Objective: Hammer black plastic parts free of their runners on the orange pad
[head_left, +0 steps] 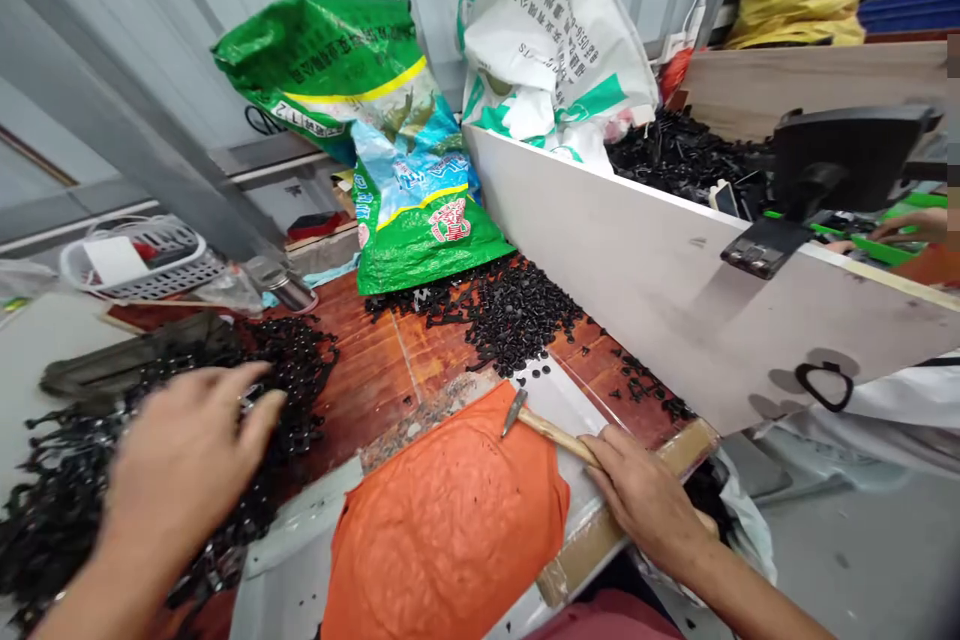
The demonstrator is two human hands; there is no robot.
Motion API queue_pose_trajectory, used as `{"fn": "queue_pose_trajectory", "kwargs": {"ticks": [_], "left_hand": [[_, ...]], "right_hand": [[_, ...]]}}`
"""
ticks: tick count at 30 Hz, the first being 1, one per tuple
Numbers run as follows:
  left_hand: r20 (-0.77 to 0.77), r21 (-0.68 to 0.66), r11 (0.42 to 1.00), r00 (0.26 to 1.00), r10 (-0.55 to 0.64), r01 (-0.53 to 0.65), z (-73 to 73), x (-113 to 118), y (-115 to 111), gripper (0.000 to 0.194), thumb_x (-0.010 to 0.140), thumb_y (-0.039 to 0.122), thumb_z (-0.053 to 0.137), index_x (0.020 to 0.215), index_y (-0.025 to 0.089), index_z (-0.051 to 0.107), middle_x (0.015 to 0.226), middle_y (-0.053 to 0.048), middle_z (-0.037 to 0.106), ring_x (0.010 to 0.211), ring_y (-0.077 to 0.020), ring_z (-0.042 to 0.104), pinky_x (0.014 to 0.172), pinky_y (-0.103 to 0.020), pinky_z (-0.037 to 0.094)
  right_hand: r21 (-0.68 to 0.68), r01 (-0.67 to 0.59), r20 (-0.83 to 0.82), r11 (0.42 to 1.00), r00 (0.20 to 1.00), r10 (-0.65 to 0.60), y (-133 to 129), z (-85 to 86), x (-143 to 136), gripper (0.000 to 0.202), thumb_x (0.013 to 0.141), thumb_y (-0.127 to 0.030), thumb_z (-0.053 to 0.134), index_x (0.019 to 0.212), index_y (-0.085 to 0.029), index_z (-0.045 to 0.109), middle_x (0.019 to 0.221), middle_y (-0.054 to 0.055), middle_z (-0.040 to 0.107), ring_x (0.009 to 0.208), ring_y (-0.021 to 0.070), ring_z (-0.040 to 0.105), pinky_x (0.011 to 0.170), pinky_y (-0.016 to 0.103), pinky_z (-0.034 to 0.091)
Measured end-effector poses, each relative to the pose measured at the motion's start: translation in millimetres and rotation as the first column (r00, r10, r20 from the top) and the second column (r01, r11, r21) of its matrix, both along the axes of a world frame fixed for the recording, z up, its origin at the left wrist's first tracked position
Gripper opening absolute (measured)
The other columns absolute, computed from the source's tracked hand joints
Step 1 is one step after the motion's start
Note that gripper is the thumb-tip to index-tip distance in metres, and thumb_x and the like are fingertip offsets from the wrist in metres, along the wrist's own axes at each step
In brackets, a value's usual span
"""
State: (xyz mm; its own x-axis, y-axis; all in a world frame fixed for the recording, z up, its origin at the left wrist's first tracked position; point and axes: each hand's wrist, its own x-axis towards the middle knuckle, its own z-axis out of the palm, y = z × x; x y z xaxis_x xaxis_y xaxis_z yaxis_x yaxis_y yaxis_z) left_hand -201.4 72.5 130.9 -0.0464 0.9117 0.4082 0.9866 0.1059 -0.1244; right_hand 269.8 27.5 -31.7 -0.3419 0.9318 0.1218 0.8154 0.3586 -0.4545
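My right hand (pixel 645 495) is wrapped round the wooden handle of a small hammer (pixel 559 435). Its metal head rests over the top edge of an orange cloth (pixel 450 530), which is spread on the work surface in front of me. My left hand (pixel 191 445), slightly blurred, reaches over a heap of small black parts (pixel 67 460) on the left. Its thumb and index finger are apart, and the other fingers are partly hidden. Beyond the cloth lies a pile of small round black pieces (pixel 521 315).
A green plastic sack (pixel 442 240) and a white sack (pixel 555 30) stand at the back. A pale board (pixel 600 250) with a black bracket (pixel 817 170) divides the right side. Behind it, another person's hand (pixel 911 225) is near green trays. A grey basket (pixel 135 265) sits at left.
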Motion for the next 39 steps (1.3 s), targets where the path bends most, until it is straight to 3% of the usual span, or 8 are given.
{"fn": "queue_pose_trajectory", "kwargs": {"ticks": [3,7,12,16,20,27,33,39], "left_hand": [[0.161,-0.236,0.948,0.971,-0.179,0.214,-53.6,30.9,23.9,0.046,0.091,0.051,0.037,0.108,0.023,0.069,0.108,-0.011,0.068,0.101,-0.0295,0.064,0.095,-0.044,0.05],[0.409,-0.403,0.844,0.895,-0.179,0.353,-104.4,53.3,78.7,0.043,0.089,0.046,0.045,0.115,0.021,0.067,0.117,-0.01,0.07,0.111,-0.0264,0.064,0.098,-0.038,0.049],[0.471,-0.434,0.881,0.881,0.044,0.188,-122.3,70.1,157.6,0.051,0.09,0.04,0.05,0.133,0.014,0.056,0.135,-0.015,0.064,0.122,-0.0255,0.061,0.102,-0.035,0.047],[0.41,-0.412,0.91,0.9,0.148,0.038,-128.9,72.5,203.8,0.056,0.09,0.04,0.05,0.136,0.008,0.054,0.132,-0.022,0.063,0.125,-0.0316,0.059,0.103,-0.04,0.045],[0.357,-0.382,0.919,0.903,0.24,-0.093,-141.2,86.1,229.0,0.062,0.09,0.055,0.048,0.136,0.014,0.055,0.131,-0.023,0.06,0.125,-0.0383,0.056,0.1,-0.048,0.045],[0.299,-0.305,0.946,0.931,0.208,-0.114,-162.4,134.6,218.5,0.067,0.089,0.064,0.047,0.138,0.019,0.052,0.126,-0.021,0.057,0.122,-0.0392,0.053,0.097,-0.05,0.045],[0.345,-0.265,0.964,0.935,0.081,0.014,-158.9,137.0,193.0,0.059,0.093,0.041,0.052,0.139,0.005,0.047,0.126,-0.024,0.062,0.122,-0.0365,0.056,0.103,-0.045,0.043],[0.386,-0.348,0.93,0.922,0.023,0.122,-144.6,142.4,179.4,0.04,0.097,0.034,0.048,0.131,0.015,0.056,0.117,-0.014,0.072,0.108,-0.0264,0.067,0.093,-0.034,0.05]], "right_hand": [[0.017,-0.033,0.069,0.999,0.997,0.031,14.3,8.0,9.1,0.025,0.101,-0.031,0.052,0.121,-0.024,0.065,0.101,0.009,0.064,0.095,0.0266,0.061,0.085,0.041,0.048],[0.04,-0.096,0.063,0.995,0.994,0.094,64.5,47.1,2.6,0.028,0.102,-0.035,0.05,0.122,-0.023,0.067,0.106,0.01,0.065,0.102,0.0261,0.059,0.09,0.039,0.047],[0.047,-0.049,0.136,0.998,0.99,0.042,195.3,76.7,-45.7,0.03,0.104,-0.036,0.051,0.124,-0.022,0.068,0.119,0.01,0.064,0.115,0.0226,0.057,0.103,0.035,0.043],[0.025,0.1,0.21,0.995,0.972,-0.103,306.2,68.9,-81.4,0.033,0.1,-0.036,0.058,0.125,-0.015,0.065,0.13,0.013,0.061,0.121,0.0277,0.056,0.103,0.047,0.046],[0.0,0.193,0.265,0.981,0.946,-0.186,367.4,50.0,-113.3,0.042,0.098,-0.042,0.062,0.132,-0.018,0.059,0.137,0.011,0.058,0.119,0.0281,0.059,0.101,0.053,0.049],[-0.026,0.148,0.32,0.989,0.938,-0.132,353.8,26.6,-152.2,0.062,0.094,-0.059,0.058,0.132,-0.011,0.061,0.137,0.024,0.056,0.132,0.0399,0.045,0.107,0.057,0.036],[-0.089,-0.099,0.322,0.991,0.939,0.123,314.8,39.6,-143.6,0.037,0.097,-0.045,0.061,0.121,-0.018,0.065,0.126,0.009,0.064,0.119,0.0275,0.059,0.106,0.054,0.041],[-0.087,-0.202,0.318,0.975,0.922,0.22,287.6,55.6,-133.4,0.018,0.096,-0.034,0.062,0.101,-0.022,0.074,0.104,0.005,0.073,0.107,0.0245,0.062,0.107,0.048,0.033]]}}
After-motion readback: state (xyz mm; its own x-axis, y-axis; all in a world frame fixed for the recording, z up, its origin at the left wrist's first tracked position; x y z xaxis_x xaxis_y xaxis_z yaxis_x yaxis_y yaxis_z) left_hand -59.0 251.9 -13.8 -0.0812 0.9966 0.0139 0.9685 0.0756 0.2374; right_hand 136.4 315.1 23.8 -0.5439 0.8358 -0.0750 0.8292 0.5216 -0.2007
